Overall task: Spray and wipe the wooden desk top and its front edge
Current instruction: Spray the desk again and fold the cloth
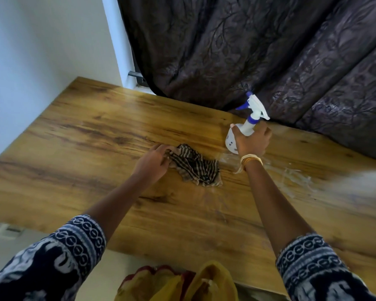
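Gripping spray bottle (245,127) and cloth (195,166)

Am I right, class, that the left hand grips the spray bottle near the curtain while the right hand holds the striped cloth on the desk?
No, the hands are swapped. In the head view, the right hand grips the spray bottle near the curtain, while the left hand holds the striped cloth on the desk.

cloth (195,166) lies on desk (85,135), left of spray bottle (245,127) (curtain (248,51) behind).
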`<move>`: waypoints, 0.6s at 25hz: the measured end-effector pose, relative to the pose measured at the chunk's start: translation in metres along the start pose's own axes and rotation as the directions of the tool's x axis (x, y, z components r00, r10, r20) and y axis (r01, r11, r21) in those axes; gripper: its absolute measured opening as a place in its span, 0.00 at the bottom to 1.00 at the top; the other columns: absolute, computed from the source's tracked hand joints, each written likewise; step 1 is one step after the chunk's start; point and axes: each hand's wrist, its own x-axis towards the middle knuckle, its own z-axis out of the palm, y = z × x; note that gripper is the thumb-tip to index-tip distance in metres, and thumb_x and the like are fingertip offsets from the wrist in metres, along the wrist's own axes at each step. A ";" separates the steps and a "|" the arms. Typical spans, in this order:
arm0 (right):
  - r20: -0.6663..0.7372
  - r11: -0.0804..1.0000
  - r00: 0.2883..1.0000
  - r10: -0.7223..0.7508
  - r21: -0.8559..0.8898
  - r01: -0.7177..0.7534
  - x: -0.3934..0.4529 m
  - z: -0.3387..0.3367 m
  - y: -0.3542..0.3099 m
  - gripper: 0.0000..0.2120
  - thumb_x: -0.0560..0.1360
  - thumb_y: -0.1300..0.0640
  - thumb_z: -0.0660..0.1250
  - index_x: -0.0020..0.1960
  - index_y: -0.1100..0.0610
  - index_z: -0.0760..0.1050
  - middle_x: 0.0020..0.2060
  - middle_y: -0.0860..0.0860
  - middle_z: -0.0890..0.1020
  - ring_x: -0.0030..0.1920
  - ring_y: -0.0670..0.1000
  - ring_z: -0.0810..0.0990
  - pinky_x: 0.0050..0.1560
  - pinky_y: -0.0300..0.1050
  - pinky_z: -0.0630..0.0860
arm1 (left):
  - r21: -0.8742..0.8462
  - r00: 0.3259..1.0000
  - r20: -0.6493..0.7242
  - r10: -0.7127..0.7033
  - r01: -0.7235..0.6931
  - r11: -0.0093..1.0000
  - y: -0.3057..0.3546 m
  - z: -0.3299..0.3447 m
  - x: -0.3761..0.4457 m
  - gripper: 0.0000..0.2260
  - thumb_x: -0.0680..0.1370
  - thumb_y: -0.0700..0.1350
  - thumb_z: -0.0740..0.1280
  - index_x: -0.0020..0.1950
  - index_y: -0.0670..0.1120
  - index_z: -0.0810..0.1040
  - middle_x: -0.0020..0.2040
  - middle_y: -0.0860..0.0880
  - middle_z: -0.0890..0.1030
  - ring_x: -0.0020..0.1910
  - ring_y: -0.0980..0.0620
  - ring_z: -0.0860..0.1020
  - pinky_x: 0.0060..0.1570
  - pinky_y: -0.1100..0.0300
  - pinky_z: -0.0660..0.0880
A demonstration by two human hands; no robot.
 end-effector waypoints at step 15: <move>0.625 0.803 0.778 -0.061 0.494 -0.334 0.006 -0.021 -0.010 0.12 0.75 0.51 0.72 0.38 0.57 0.76 0.30 0.52 0.76 0.31 0.52 0.76 0.39 0.49 0.74 | -0.093 0.799 0.210 -0.564 0.590 0.802 0.064 0.015 0.043 0.56 0.56 0.75 0.70 0.73 0.43 0.60 0.69 0.39 0.68 0.67 0.39 0.70 0.63 0.46 0.73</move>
